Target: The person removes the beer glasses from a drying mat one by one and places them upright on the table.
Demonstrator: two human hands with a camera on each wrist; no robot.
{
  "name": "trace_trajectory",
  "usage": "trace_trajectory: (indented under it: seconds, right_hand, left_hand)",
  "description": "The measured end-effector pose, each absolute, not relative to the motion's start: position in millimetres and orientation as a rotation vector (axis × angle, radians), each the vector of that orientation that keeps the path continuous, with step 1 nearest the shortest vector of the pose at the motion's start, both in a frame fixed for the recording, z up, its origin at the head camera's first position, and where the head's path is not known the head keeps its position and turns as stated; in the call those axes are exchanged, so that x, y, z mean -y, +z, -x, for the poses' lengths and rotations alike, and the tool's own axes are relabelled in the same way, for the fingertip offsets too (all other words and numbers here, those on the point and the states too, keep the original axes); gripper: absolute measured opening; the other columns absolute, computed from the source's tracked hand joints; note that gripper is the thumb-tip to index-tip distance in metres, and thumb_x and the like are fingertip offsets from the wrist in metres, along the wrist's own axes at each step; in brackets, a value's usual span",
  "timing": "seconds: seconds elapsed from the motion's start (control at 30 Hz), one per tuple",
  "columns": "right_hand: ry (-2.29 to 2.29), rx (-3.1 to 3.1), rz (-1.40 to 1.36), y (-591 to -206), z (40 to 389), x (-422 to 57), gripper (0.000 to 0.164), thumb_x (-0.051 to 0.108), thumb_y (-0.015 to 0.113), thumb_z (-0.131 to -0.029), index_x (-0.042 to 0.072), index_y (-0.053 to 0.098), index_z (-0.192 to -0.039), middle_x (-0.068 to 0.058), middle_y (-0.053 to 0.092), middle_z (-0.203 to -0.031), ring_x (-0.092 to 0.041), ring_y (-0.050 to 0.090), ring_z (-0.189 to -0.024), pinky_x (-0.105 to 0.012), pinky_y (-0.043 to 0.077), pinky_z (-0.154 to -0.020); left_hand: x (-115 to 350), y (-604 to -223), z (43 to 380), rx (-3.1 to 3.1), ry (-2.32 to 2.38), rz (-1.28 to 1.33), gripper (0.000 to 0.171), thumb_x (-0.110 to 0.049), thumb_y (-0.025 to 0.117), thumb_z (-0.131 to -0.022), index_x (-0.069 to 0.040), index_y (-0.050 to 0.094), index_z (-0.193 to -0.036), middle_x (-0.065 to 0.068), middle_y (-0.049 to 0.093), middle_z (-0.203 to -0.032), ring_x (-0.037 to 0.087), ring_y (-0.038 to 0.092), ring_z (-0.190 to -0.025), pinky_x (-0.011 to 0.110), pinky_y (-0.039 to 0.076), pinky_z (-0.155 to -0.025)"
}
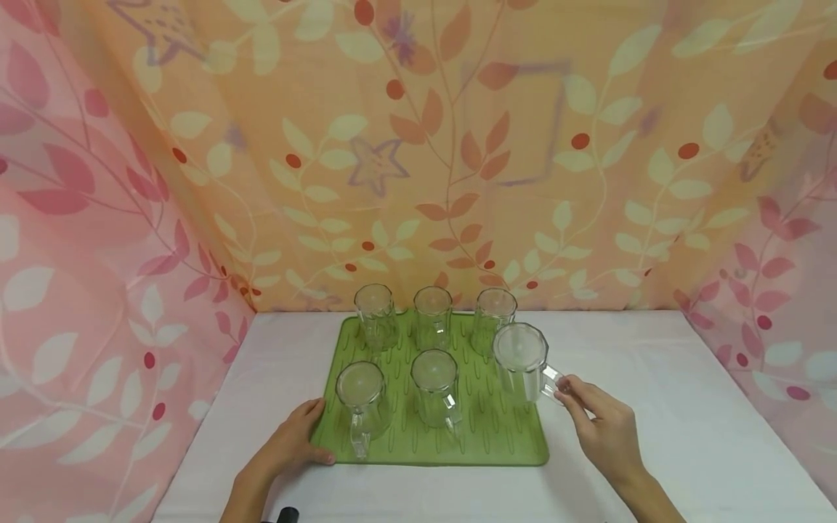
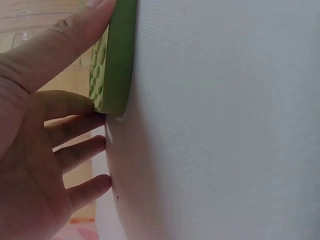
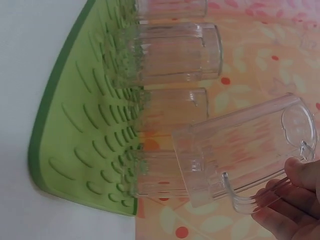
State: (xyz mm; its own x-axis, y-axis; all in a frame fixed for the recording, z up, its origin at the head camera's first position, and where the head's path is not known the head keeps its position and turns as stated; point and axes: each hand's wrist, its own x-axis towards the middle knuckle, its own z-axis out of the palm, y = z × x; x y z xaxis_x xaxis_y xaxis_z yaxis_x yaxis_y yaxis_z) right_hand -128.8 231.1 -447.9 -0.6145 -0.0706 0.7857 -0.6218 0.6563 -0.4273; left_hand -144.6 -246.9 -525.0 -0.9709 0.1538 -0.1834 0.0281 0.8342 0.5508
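My right hand (image 1: 604,428) pinches the handle of a clear glass mug (image 3: 240,150) between thumb and fingers. That mug hangs tilted over the right side of a green ridged drying mat (image 1: 399,454); the right wrist view shows a gap between the two. My left hand (image 1: 294,439) rests at the mat's front left corner, fingers spread, with the thumb (image 2: 65,42) along the front edge. Nearest to it stands another glass mug (image 1: 362,399) on the mat, its handle toward me. A similar mug (image 1: 434,388) stands in the middle of the front row.
Along the mat's back edge stand a left mug (image 1: 375,316), a middle mug (image 1: 432,318) and a right mug (image 1: 495,312). White cloth covers the table (image 1: 680,407). Patterned curtains (image 1: 445,145) hang behind and at both sides. A small black object (image 1: 288,515) shows at the bottom edge.
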Motion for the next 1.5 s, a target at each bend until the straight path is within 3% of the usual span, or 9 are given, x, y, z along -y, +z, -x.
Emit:
trace_trajectory:
  seconds: [0.13, 0.3, 0.43, 0.6, 0.87, 1.17, 1.5]
  right_hand:
    - [0.883, 2.068, -0.562, -440, 132, -231, 0.026, -0.016, 0.077, -0.064, -0.007, 0.072, -0.089, -0.014, 0.073, -0.079, 0.015, 0.06, -0.081, -0.002, 0.05, -0.066]
    - [0.841, 1.996, -0.604, -432, 139, -234, 0.014, 0.006, 0.076, -0.08, -0.004, 0.073, -0.089, -0.011, 0.074, -0.08, 0.005, 0.065, -0.077, -0.004, 0.051, -0.067]
    - [0.84, 1.975, -0.63, -426, 143, -237, 0.031, 0.026, 0.067, -0.09, -0.004, 0.074, -0.091, -0.011, 0.075, -0.082, 0.007, 0.065, -0.081, -0.003, 0.051, -0.072]
    - [0.807, 1.964, -0.642, -418, 148, -240, 0.048, 0.04, 0.057, -0.094, -0.004, 0.074, -0.089, -0.012, 0.074, -0.081, 0.009, 0.064, -0.082, -0.002, 0.051, -0.073]
    - [0.72, 1.97, -0.647, -403, 152, -243, 0.05, 0.044, 0.056, -0.095, -0.003, 0.074, -0.089, -0.011, 0.074, -0.08, 0.002, 0.065, -0.079, 0.0, 0.048, -0.08]
    - [0.626, 1.952, -0.69, -387, 158, -243, 0.048, 0.043, 0.055, -0.097, -0.001, 0.075, -0.091, -0.009, 0.075, -0.081, -0.019, 0.067, -0.072, 0.0, 0.043, -0.089]
    - [0.553, 1.925, -0.776, -374, 163, -238, 0.046, 0.039, 0.054, -0.099, -0.001, 0.074, -0.091, -0.01, 0.074, -0.081, -0.022, 0.067, -0.072, -0.001, 0.041, -0.094]
  left_hand:
    - [249, -524, 144, -2.808, 0.824, -0.144, 0.115, -0.036, 0.093, -0.054, 0.007, 0.038, -0.145, 0.027, 0.038, -0.149, 0.051, 0.033, -0.137, 0.065, 0.034, -0.108]
    - [248, -522, 143, -2.799, 0.837, -0.129, 0.115, -0.035, 0.093, -0.054, 0.007, 0.037, -0.145, 0.027, 0.037, -0.15, 0.051, 0.033, -0.138, 0.065, 0.033, -0.109]
    - [246, -521, 143, -2.801, 0.833, -0.137, 0.115, -0.036, 0.092, -0.054, 0.008, 0.037, -0.145, 0.027, 0.038, -0.15, 0.051, 0.033, -0.138, 0.065, 0.033, -0.109]
    - [245, -519, 142, -2.79, 0.848, -0.128, 0.113, -0.035, 0.092, -0.055, 0.006, 0.037, -0.146, 0.026, 0.037, -0.15, 0.05, 0.032, -0.139, 0.065, 0.033, -0.11]
    - [244, -520, 144, -2.789, 0.849, -0.132, 0.114, -0.035, 0.093, -0.055, 0.006, 0.037, -0.146, 0.026, 0.038, -0.15, 0.05, 0.033, -0.138, 0.065, 0.034, -0.109]
    - [246, -522, 146, -2.796, 0.838, -0.154, 0.113, -0.035, 0.092, -0.056, 0.007, 0.037, -0.146, 0.027, 0.037, -0.151, 0.05, 0.033, -0.139, 0.064, 0.033, -0.109]
    - [247, -521, 142, -2.78, 0.83, -0.149, 0.115, -0.039, 0.092, -0.056, 0.007, 0.037, -0.145, 0.027, 0.037, -0.151, 0.05, 0.033, -0.138, 0.065, 0.033, -0.109]
